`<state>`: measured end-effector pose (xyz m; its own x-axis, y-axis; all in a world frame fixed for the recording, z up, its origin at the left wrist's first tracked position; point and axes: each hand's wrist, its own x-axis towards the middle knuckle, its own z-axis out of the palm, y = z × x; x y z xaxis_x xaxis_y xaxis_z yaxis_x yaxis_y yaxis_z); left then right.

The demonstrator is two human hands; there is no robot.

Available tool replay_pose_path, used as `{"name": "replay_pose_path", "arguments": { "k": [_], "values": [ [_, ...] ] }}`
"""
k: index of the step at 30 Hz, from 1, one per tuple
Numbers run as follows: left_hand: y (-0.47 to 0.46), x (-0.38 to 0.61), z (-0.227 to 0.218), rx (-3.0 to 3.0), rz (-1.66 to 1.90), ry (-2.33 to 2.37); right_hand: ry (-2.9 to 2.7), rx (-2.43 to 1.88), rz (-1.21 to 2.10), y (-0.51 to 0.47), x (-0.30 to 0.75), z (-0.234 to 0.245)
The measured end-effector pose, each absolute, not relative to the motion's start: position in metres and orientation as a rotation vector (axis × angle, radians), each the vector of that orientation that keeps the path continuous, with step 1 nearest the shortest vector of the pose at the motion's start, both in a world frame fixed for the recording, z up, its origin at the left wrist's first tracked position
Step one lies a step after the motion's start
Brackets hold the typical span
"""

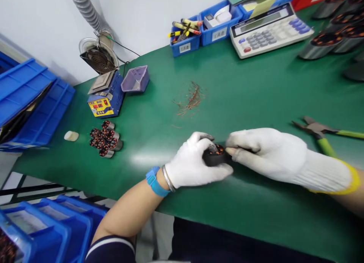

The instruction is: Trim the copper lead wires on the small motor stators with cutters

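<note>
Left hand (196,164) and right hand (267,153) close on one wound stator (214,155) near the table's (256,85) front edge.
Left cups its black body, right pinches the rim — it lies flat, axis roughly upright, copper windings facing up. A glove thread catching could well drag the fine wire loose.

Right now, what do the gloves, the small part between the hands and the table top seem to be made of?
The gloves on the left hand and right hand: white knit fabric, probably cotton, ribbed cuff. The small part: dark matte body, copper-coloured wire windings. The table top: green mat, likely rubber or vinyl, with soft sheen.
</note>
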<state>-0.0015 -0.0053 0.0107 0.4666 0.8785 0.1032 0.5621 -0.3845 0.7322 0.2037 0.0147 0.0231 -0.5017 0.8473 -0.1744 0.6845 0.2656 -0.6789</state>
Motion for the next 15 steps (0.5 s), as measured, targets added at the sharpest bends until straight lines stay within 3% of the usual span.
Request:
{"name": "replay_pose_path", "arguments": {
  "k": [5,8,12,15],
  "values": [
    [-0.004,0.0,0.009,2.389,0.587,1.238,-2.31,-1.567,1.257,0.02,0.213,0.015],
    [-0.006,0.003,0.01,2.412,0.546,1.389,-2.356,-1.502,0.89,0.023,0.221,0.015],
    [-0.005,0.004,0.008,2.339,0.569,1.465,-2.477,-1.001,0.25,0.024,0.215,0.022],
    [-0.003,0.003,0.01,2.354,0.546,1.468,-2.548,-1.077,0.34,0.024,0.202,0.022]
  ]
}}
